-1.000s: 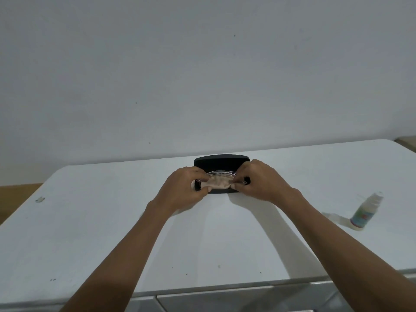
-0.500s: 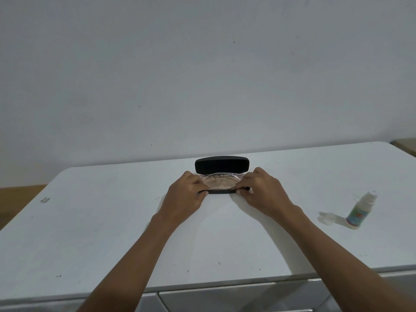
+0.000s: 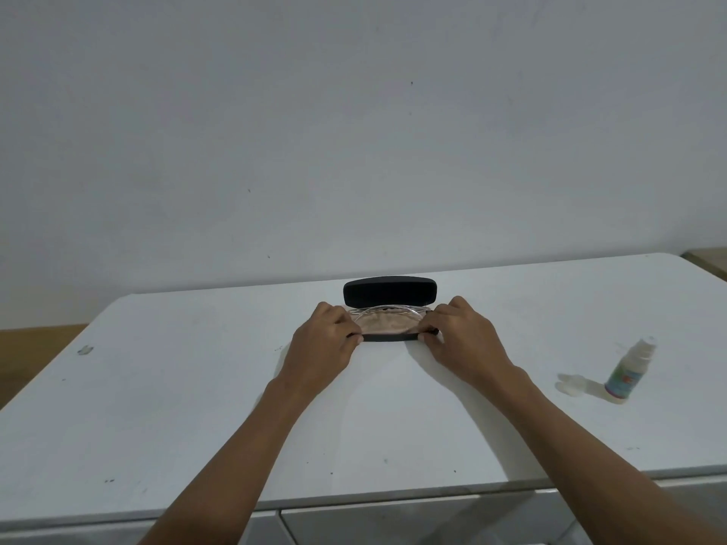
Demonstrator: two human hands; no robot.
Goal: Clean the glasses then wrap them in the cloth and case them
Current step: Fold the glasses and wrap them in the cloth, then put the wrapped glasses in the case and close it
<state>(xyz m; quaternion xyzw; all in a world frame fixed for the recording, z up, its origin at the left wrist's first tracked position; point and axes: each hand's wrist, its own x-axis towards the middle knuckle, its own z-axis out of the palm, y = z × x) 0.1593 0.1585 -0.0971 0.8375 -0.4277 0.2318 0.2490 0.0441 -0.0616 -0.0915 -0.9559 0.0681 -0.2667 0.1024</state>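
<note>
A black glasses case (image 3: 389, 293) lies open at the middle back of the white table (image 3: 157, 387), its lid standing upright. Inside its lower half sit clear-framed glasses (image 3: 387, 308) bundled with a beige cloth (image 3: 387, 326). My left hand (image 3: 326, 340) grips the case's left end, thumb on the front rim. My right hand (image 3: 460, 336) grips the right end the same way. Both hands cover the ends of the case and of the glasses.
A small spray bottle (image 3: 629, 371) stands near the table's right side, with its clear cap (image 3: 570, 383) lying just left of it. A wall rises directly behind the table. The table's front edge runs below my forearms.
My fingers have come off the cloth bundle and shifted outward onto the ends of the case. The case lid now stands more upright. The view has tilted slightly.
</note>
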